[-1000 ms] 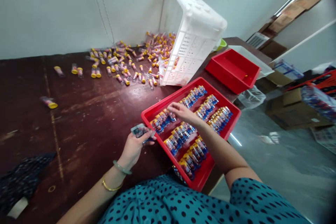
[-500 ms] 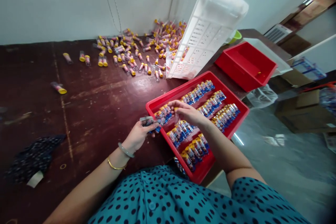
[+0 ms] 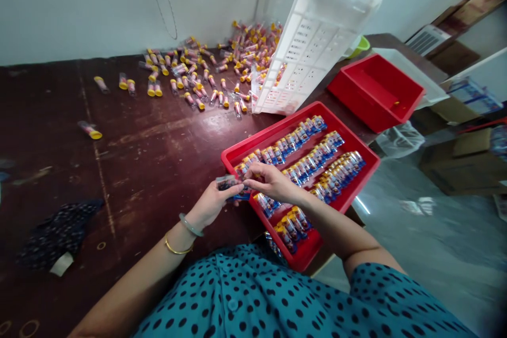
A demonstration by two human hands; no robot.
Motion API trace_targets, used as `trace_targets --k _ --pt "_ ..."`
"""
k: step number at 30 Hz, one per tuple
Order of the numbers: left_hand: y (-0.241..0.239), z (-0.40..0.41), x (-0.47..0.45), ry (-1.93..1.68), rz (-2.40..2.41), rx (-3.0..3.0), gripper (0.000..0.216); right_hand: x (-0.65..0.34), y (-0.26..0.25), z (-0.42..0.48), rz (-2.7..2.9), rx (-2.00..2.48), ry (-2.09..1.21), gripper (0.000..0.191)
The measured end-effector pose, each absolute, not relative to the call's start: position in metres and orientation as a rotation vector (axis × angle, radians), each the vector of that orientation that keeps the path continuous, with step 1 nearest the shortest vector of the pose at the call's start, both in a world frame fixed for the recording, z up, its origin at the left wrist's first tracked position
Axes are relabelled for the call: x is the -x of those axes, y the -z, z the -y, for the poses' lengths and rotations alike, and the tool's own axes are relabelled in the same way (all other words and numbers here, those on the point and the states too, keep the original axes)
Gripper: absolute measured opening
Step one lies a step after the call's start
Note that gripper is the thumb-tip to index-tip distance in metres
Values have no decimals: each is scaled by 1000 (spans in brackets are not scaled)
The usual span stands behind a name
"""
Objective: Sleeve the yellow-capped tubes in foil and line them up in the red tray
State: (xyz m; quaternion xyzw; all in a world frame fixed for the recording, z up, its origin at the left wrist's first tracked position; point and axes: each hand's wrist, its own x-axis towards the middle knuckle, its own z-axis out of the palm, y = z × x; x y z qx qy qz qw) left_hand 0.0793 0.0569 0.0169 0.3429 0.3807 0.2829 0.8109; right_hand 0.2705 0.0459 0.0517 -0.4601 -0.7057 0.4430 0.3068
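Observation:
My left hand (image 3: 212, 203) is closed around a small bundle of tubes (image 3: 227, 183) at the near left edge of a red tray (image 3: 358, 190). My right hand (image 3: 271, 182) pinches at that same bundle, fingers pressed together right against the left hand. The tray holds several rows of blue-wrapped, yellow-capped tubes (image 3: 312, 156). What exactly the right fingers grip is too small to make out.
A heap of loose yellow-capped tubes (image 3: 206, 71) lies on the dark brown table (image 3: 138, 153) by the wall. A white crate (image 3: 312, 37) leans tipped over them. A second red tray (image 3: 376, 92) sits at the right. A dark cloth (image 3: 55, 232) lies at left.
My right hand has pulled back from the tray's rows to meet the left hand at the bundle. The view has tilted down and shifted slightly.

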Motion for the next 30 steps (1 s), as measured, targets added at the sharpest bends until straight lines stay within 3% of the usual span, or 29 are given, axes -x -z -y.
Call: trace_targets --k 4,8,15,30 --pt "-9 -57 -74 -620 -844 -812 21 -281 -59 -47 1781 1248 -1260 14" --pt "-8 -58 -71 -724 -871 -849 18 -297 -61 -51 1584 1273 -1304 30" --pt "-18 -59 -68 -780 -950 -962 20 -307 -50 -63 1127 1290 -1276 30" --pt "-25 -59 -67 -777 -878 -938 20 -273 -71 -63 1269 1079 -1356 35"
